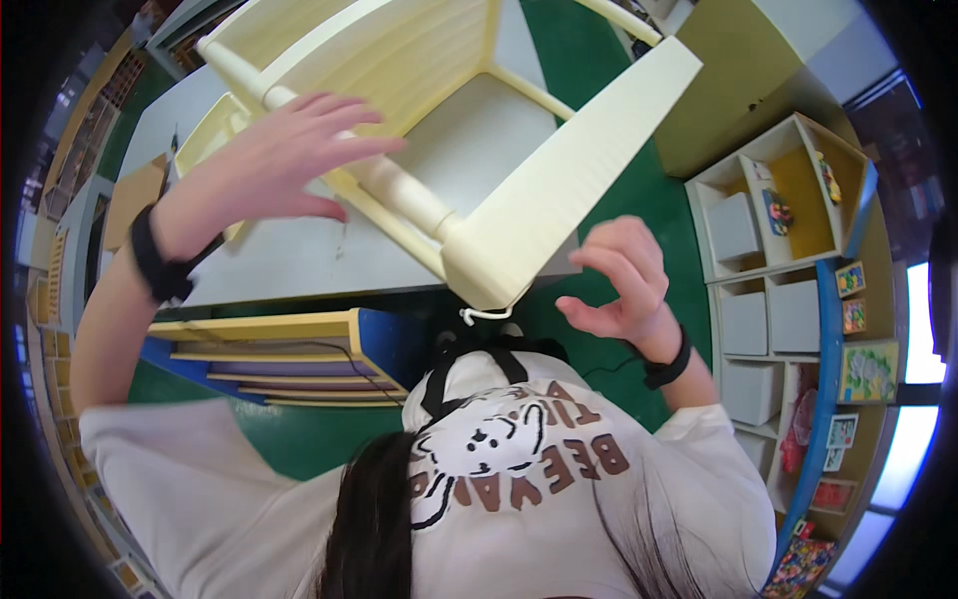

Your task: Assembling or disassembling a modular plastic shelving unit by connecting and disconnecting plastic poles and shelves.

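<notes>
A large cream plastic frame (584,165), perhaps a rack or piece of furniture, rests tilted on a light grey table (289,265). It has round tubes, a wide flat bar and curved panels. My left hand (289,155) is over the frame's left tube, fingers spread and nothing in them; whether it touches the tube I cannot tell. My right hand (624,280) hovers just right of the frame's near corner, its fingers half curled, the thumb apart and nothing visible between them. A thin white hook-shaped piece (486,315) sticks out below that corner.
Below the table edge stands a low blue and wooden rack (359,349) with a dark cable across it. At right are white shelves (704,230) with bins and toys, and a tan cabinet (738,90). Brown cardboard (135,205) lies at the table's left. The floor (679,215) is green.
</notes>
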`<state>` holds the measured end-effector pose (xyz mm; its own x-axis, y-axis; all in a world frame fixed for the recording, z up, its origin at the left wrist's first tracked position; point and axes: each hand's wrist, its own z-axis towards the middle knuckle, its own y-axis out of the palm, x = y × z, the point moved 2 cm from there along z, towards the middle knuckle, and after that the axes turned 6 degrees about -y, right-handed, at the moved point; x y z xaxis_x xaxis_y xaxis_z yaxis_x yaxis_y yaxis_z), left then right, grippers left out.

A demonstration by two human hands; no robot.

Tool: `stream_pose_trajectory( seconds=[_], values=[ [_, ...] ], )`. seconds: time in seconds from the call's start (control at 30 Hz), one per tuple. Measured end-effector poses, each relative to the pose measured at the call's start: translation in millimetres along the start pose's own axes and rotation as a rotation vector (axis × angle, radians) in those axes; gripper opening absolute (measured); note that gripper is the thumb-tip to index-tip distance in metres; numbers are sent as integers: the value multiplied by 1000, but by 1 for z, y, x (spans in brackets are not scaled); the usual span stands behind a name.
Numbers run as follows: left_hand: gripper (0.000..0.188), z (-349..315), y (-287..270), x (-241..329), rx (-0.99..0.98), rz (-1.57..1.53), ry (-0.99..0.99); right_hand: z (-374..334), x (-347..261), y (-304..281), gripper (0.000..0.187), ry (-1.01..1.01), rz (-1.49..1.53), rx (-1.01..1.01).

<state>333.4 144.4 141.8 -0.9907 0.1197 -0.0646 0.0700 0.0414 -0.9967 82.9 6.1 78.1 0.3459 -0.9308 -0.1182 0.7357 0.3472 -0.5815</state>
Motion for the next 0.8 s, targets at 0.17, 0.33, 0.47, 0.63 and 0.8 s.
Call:
stream_pose_trajectory(
  seconds=[0.17, 0.33, 0.47, 0.63, 0.8],
  values=[
    [39, 51, 52, -9, -48, -1, 185, 59, 6, 25, 72, -84, -34, -566],
    [24, 43, 71, -11, 169, -83, 86, 63, 19, 28, 81, -177, -56, -924],
    [24, 44, 72, -15, 261, -79, 60, 55, 25, 40, 56, -235, -14, -806],
    [25, 47, 69, -19, 275, -47, 92, 50, 24, 34, 44, -256, 130, -767],
    [25, 47, 66, -17, 238, -29, 74, 47, 20, 32, 41, -322, 89, -670]
  ],
)
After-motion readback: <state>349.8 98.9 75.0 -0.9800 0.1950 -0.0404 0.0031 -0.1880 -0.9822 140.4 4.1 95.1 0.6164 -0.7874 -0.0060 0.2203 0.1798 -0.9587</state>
